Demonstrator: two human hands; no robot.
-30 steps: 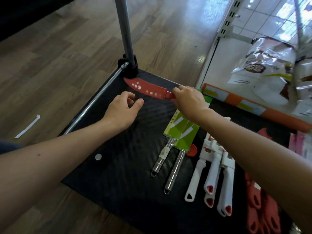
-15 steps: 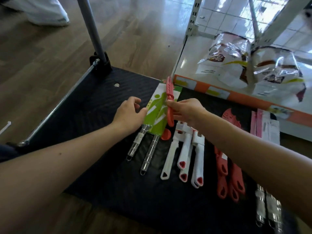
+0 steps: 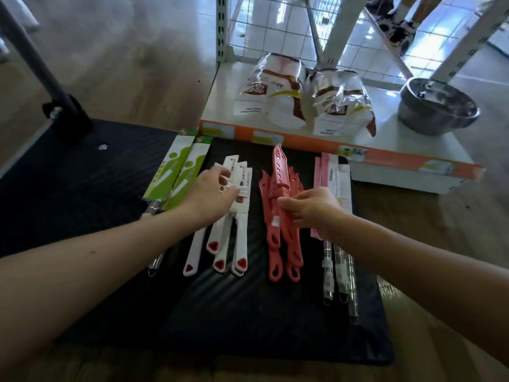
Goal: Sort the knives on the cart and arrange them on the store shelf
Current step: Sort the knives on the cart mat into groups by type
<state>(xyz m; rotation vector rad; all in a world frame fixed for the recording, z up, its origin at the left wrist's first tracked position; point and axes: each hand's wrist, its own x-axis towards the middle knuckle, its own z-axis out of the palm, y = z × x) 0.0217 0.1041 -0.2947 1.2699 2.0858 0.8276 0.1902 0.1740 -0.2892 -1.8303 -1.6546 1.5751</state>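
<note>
Sorted groups of knives lie on the black cart [image 3: 82, 188]. From left to right they are green-packaged knives [image 3: 176, 172], white knives [image 3: 239, 232] with red-tipped handles, red knives [image 3: 275, 252], and pink-packaged steel-handled knives [image 3: 334, 183]. My right hand [image 3: 311, 208] pinches one red knife [image 3: 278, 172] at its middle; the knife sits on top of the red pile, tip pointing toward the shelf. My left hand [image 3: 209, 199] rests on the white knives with its fingers loosely bent over their upper ends.
The white bottom store shelf [image 3: 413, 150] with an orange price strip stands just beyond the cart. It bears two plastic-wrapped bags [image 3: 275, 89] and a metal bowl [image 3: 438, 106]. The cart's handle post [image 3: 41, 73] rises at the far left. Wooden floor surrounds the cart.
My right hand has carried the red knife rightward from over the green packages to the red pile. My left hand has shifted right from the green knives onto the white ones.
</note>
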